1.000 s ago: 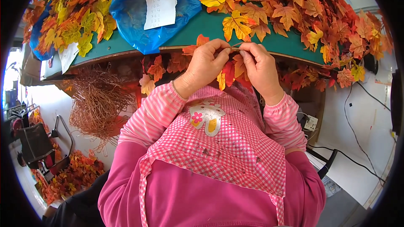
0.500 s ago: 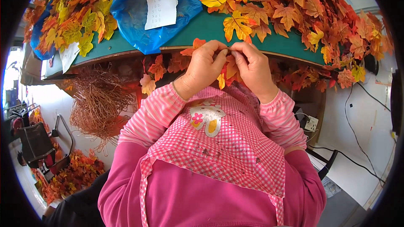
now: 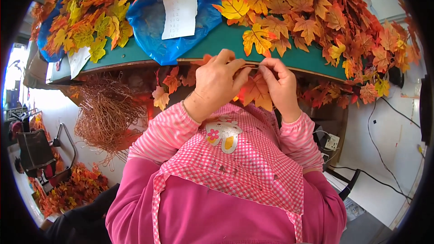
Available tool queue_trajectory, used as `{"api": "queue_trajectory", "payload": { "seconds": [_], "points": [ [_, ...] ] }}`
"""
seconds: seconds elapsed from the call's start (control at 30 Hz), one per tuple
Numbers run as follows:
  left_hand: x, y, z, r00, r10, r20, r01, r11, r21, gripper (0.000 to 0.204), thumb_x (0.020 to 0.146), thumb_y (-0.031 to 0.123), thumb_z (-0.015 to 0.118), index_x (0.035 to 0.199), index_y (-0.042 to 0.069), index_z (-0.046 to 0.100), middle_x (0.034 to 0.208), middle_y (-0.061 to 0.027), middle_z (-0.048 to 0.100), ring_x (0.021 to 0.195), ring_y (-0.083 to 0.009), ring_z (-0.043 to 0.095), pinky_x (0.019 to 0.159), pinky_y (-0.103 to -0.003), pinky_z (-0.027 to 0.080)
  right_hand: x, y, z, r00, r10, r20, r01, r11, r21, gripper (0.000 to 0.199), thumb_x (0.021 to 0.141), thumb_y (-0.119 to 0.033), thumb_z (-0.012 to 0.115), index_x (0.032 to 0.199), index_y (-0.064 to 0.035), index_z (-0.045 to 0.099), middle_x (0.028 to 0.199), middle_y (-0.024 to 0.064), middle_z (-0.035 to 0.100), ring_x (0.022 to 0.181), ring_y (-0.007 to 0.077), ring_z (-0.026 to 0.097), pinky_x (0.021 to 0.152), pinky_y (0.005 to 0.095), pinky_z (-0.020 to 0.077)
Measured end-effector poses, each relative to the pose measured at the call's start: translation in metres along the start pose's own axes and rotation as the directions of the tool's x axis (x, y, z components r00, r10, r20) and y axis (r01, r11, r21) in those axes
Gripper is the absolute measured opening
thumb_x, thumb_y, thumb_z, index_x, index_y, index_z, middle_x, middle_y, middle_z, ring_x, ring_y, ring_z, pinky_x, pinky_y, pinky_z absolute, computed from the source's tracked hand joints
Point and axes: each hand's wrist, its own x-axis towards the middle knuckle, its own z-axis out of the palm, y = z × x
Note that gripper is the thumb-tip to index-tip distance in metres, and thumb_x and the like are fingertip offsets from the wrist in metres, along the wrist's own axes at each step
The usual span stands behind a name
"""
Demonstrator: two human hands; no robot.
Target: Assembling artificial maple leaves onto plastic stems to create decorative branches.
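- The left hand (image 3: 216,83) is raised at the near edge of the tabletop (image 3: 212,45), its fingers closed together on the top of an orange leaf sprig (image 3: 255,92), pinching it against the thumb.
- The right hand (image 3: 281,83) meets it from the other side; its fingertips are also pressed shut on the same sprig, so both hands touch at the fingertips just below the tabletop's edge.
- The orange leaf sprig hangs down between the two hands, its orange and red leaves spread in front of the chest; how its stem runs inside the fingers is hidden.
- Both forearms wear pink-and-white striped sleeves (image 3: 165,131), and a pink checked apron (image 3: 239,171) with a small cartoon patch covers the chest beneath the hands.
- The green tabletop curves across the upper picture, its rim bent by the lens.
- A heap of autumn leaves (image 3: 334,22) in orange, red and yellow lies on the tabletop beyond the right hand, spilling over its edge.
- A blue plastic bag (image 3: 181,18) sits on the tabletop beyond the left hand, with a white paper slip (image 3: 180,11) lying on it.
- More yellow and orange leaves (image 3: 86,22) are piled at the far left of the tabletop.
- A tangle of thin brown wire stems (image 3: 106,113) hangs below the tabletop, left of the left arm.
- Another leaf pile (image 3: 74,187) lies low on the left, near a dark chair (image 3: 34,151).
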Motion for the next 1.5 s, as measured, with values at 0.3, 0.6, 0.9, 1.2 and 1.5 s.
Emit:
{"api": "queue_trajectory", "payload": {
  "seconds": [0.3, 0.6, 0.9, 1.2, 1.5],
  "points": [
    [0.005, 0.005, 0.004, 0.984, -0.119, 0.131, 0.17, 0.834, -0.525, 0.017, 0.085, 0.008, 0.061, 0.099, -0.001, 0.064, 0.089, -0.0181, 0.067, 0.083, -0.0332, 0.066, 0.071, -0.036, 0.051, 0.01, -0.009, 0.008, 0.938, -0.347, 0.002, 0.34, 0.919, -0.201, 0.011, 0.084, 0.002, 0.064, 0.095, 0.0, 0.061, 0.093, 0.0102, 0.06, 0.085, 0.0217, 0.06, 0.076, 0.0287, 0.048],
    [0.011, -0.007, 0.002, 0.992, -0.112, 0.058, 0.125, 0.931, -0.343, 0.013, 0.083, 0.005, 0.062, 0.094, -0.001, 0.065, 0.088, -0.0156, 0.064, 0.081, -0.0299, 0.063, 0.072, -0.036, 0.05, 0.023, -0.023, 0.002, 0.97, -0.048, 0.238, 0.067, 0.995, -0.072, 0.025, 0.085, 0.0, 0.064, 0.109, -0.0017, 0.056, 0.088, 0.0048, 0.062, 0.084, 0.0109, 0.061, 0.073, 0.0245, 0.0488],
    [0.01, -0.019, 0.009, 0.998, -0.019, 0.052, 0.04, 0.909, -0.415, 0.01, 0.085, 0.007, 0.063, 0.092, 0.0, 0.065, 0.084, -0.0112, 0.063, 0.073, -0.0217, 0.061, 0.064, -0.031, 0.048, 0.223, -0.027, -0.111, 0.78, -0.45, -0.435, -0.005, 0.691, -0.723, 0.038, 0.087, -0.031, 0.067, 0.109, -0.0006, 0.06, 0.095, 0.0106, 0.066, 0.079, 0.0212, 0.062, 0.071, 0.0317, 0.0482],
    [0.013, -0.04, 0.019, 0.994, -0.067, 0.085, 0.1, 0.869, -0.484, 0.011, 0.085, 0.008, 0.064, 0.092, -0.001, 0.064, 0.085, -0.0131, 0.063, 0.077, -0.0246, 0.062, 0.068, -0.033, 0.049, 0.264, -0.024, -0.121, 0.684, -0.624, -0.378, 0.29, 0.708, -0.644, 0.026, 0.089, -0.025, 0.062, 0.099, -0.0008, 0.062, 0.089, 0.0093, 0.063, 0.081, 0.0197, 0.058, 0.077, 0.0342, 0.0467],
    [0.011, -0.046, 0.023, 0.998, -0.049, 0.025, 0.055, 0.886, -0.46, 0.011, 0.082, 0.007, 0.062, 0.09, -0.001, 0.064, 0.081, -0.0142, 0.063, 0.073, -0.0258, 0.064, 0.065, -0.034, 0.05, 0.195, 0.002, -0.072, 0.801, -0.494, 0.338, 0.525, 0.307, -0.794, 0.023, 0.085, -0.008, 0.061, 0.107, -0.0046, 0.056, 0.114, 0.0136, 0.06, 0.105, 0.0309, 0.058, 0.086, 0.0382, 0.0479]
  ]
}}
